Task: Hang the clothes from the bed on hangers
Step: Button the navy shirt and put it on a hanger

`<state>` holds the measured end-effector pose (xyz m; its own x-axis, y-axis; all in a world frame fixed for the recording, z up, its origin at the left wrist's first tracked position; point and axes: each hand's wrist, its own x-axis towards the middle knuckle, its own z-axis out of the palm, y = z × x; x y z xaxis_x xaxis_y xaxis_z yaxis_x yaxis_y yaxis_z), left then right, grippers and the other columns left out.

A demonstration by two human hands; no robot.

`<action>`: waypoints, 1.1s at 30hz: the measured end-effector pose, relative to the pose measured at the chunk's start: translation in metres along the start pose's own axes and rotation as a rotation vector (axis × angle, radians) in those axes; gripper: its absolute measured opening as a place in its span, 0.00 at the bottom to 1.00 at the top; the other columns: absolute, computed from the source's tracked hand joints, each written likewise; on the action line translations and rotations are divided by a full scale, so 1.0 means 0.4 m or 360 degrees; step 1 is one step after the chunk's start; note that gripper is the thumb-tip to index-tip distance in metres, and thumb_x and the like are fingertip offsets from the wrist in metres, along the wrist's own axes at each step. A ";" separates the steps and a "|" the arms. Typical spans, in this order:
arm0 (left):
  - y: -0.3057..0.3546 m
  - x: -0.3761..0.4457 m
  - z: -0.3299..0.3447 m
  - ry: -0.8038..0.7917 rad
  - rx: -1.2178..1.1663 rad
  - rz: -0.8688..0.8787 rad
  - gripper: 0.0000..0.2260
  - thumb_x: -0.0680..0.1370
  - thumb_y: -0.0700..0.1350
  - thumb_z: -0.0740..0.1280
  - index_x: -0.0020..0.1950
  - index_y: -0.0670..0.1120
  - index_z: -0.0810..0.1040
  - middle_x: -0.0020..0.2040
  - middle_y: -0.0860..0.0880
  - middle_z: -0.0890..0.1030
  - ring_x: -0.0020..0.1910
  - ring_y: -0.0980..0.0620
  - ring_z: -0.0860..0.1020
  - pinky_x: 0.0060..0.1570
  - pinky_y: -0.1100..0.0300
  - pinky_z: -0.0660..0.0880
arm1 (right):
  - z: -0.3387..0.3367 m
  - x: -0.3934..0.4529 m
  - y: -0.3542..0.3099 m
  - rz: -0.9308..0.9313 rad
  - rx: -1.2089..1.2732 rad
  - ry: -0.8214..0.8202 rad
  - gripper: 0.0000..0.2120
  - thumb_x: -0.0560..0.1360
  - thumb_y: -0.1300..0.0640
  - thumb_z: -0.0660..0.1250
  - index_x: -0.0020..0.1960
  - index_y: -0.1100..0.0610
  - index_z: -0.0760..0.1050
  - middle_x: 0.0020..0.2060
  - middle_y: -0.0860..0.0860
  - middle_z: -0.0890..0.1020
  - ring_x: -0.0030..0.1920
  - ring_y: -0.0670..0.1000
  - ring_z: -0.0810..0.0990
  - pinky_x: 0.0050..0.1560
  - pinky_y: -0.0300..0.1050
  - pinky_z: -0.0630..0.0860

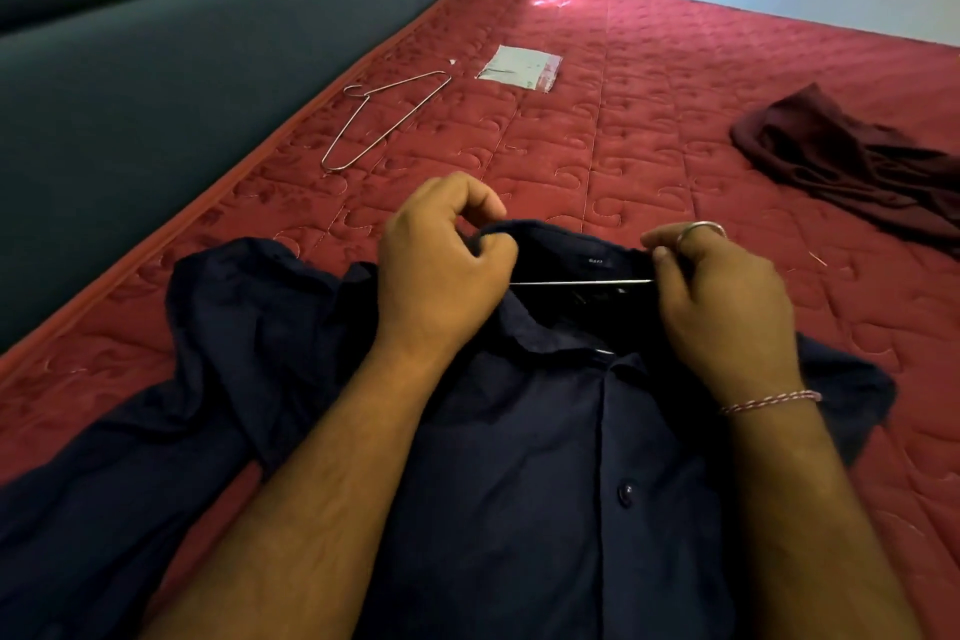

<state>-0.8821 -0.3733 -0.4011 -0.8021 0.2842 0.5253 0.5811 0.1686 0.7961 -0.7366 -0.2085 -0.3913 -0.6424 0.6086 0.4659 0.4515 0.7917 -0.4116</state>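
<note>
Navy shirt [545, 457] nearest, spread front-up on red mattress [597, 146], collar away from camera. Left hand [441, 270] pinches collar edge, fingers curled. Right hand [722, 296] grips wire hanger [582, 282] inside collar, hook protruding above fingers. Spare hanger [379, 120] near headboard [156, 68] edge. Plastic packet [519, 68] just beyond it. Maroon garment [852, 166] crumpled at right edge. Open mattress between these items.

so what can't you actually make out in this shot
Head view only:
- Wire hanger in the navy shirt: one strip shows at the collar; cloth and both hands hide the rest.
- Collar label: too small to read.
- Maroon garment: cut off by the right edge.
- Plastic packet: contents too blurred.
</note>
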 end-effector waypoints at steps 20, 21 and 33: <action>-0.034 -0.056 0.074 -0.0837 0.0271 0.0669 0.12 0.79 0.53 0.64 0.55 0.54 0.86 0.63 0.60 0.81 0.60 0.57 0.78 0.55 0.55 0.78 | -0.024 -0.138 0.056 0.0770 0.0398 0.0053 0.14 0.69 0.44 0.79 0.42 0.53 0.80 0.34 0.47 0.83 0.36 0.46 0.80 0.44 0.46 0.77; -0.033 -0.061 0.073 -0.0937 0.0402 0.0704 0.12 0.79 0.55 0.64 0.58 0.56 0.85 0.63 0.61 0.81 0.58 0.57 0.78 0.53 0.52 0.79 | -0.023 -0.143 0.058 0.0828 0.0411 -0.0003 0.17 0.69 0.41 0.77 0.36 0.55 0.80 0.29 0.47 0.82 0.32 0.45 0.80 0.40 0.46 0.78; -0.034 -0.029 0.044 -0.1088 0.0833 0.0526 0.07 0.79 0.55 0.71 0.56 0.59 0.83 0.55 0.57 0.75 0.55 0.52 0.78 0.52 0.51 0.78 | 0.025 -0.149 0.062 0.0611 0.0853 0.0167 0.07 0.75 0.56 0.75 0.38 0.51 0.83 0.34 0.50 0.84 0.36 0.47 0.81 0.43 0.48 0.79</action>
<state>-0.8781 -0.3625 -0.4233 -0.4253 0.8615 0.2773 0.8879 0.3378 0.3123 -0.6934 -0.2257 -0.4371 -0.4217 0.8653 0.2710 0.2485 0.3978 -0.8832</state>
